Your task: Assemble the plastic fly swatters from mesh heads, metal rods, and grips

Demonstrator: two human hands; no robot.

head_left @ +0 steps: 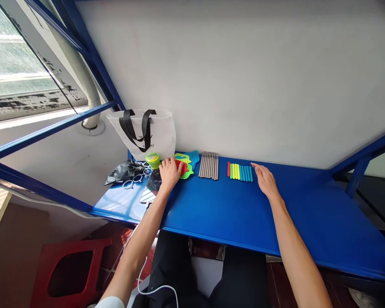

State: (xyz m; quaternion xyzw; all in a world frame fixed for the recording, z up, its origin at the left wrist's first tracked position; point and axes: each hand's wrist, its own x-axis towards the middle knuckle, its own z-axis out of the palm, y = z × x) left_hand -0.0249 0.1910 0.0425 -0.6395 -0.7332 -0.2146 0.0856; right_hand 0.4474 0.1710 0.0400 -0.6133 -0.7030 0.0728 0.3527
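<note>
My left hand [170, 174] is at the pile of plastic fly swatter heads, fingers and thumb curled about a red swatter head [180, 164]. Beside and under it lie green swatter heads [188, 172] and a blue swatter head [194, 158]. My right hand [265, 179] has its fingers stretched out to the left and holds nothing. Its fingertips are close to the right end of a row of coloured handle sticks [240, 173], red, yellow-green and blue; whether they touch cannot be made out. Between the hands, several slim metal rods [208, 166] lie side by side.
On the blue table [211, 209], a white bag [160, 132] with black handles stands at the back left. Near it are a green tub [153, 161], a black plastic bag [123, 172], white rings [127, 184] and a phone [154, 182] with a white cable. A red stool [73, 248] stands below.
</note>
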